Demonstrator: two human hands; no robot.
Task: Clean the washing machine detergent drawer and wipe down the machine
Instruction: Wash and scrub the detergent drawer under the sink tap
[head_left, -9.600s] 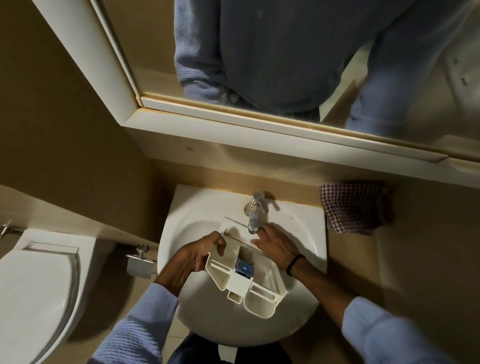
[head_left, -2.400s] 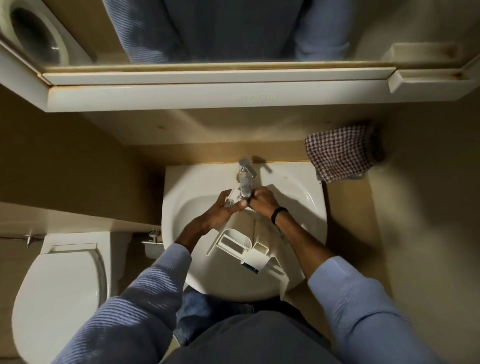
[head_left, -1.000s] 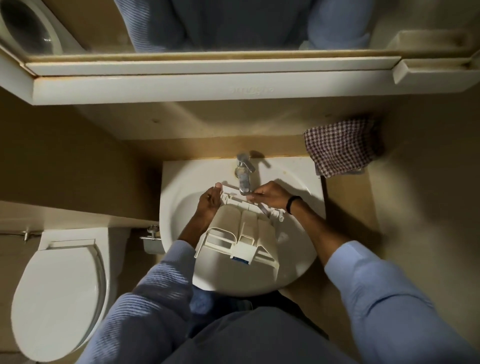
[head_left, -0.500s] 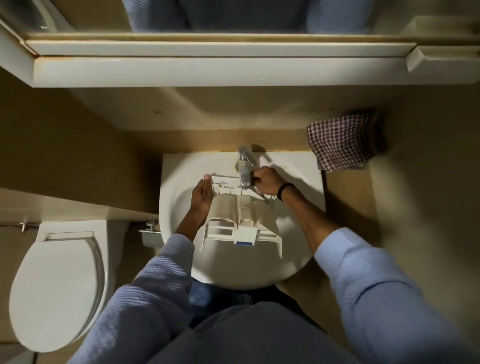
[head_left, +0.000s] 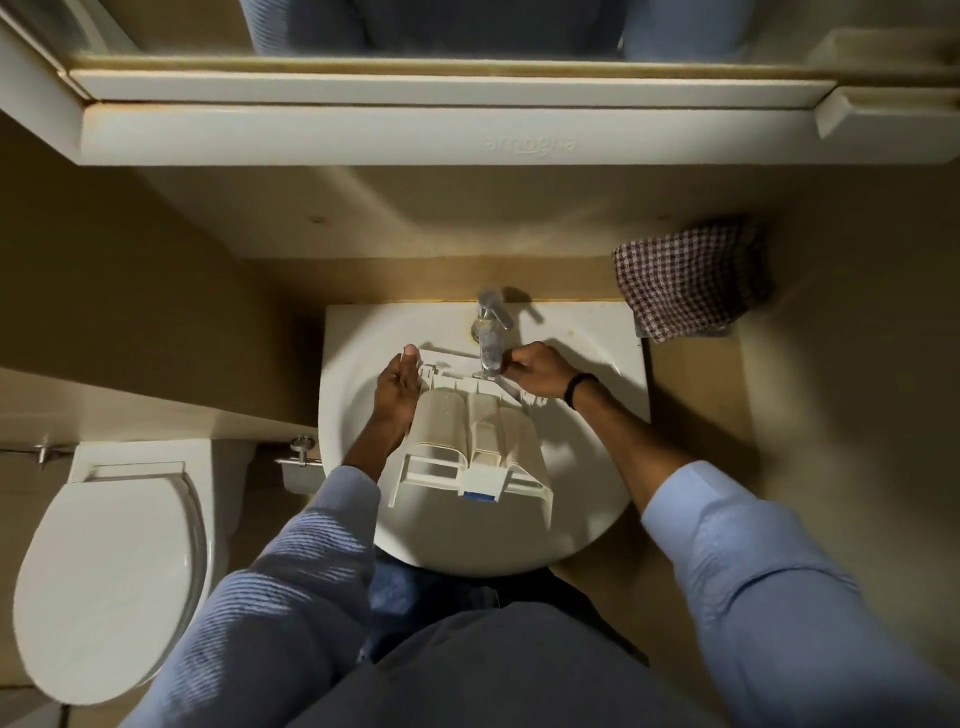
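1. While the drawer lies tilted in the sink under the tap, the left hand presses flat against its left side; the right hand curls at its far edge beside the tap, and whether it grips drawer or tap I cannot tell.
2. Risk: held only by a flat palm, the plastic may slip and knock the sink, or its rear tabs may catch the tap.
3. Room: sink walls close in; a cabinet overhangs, so lifting toward the body looks freest.
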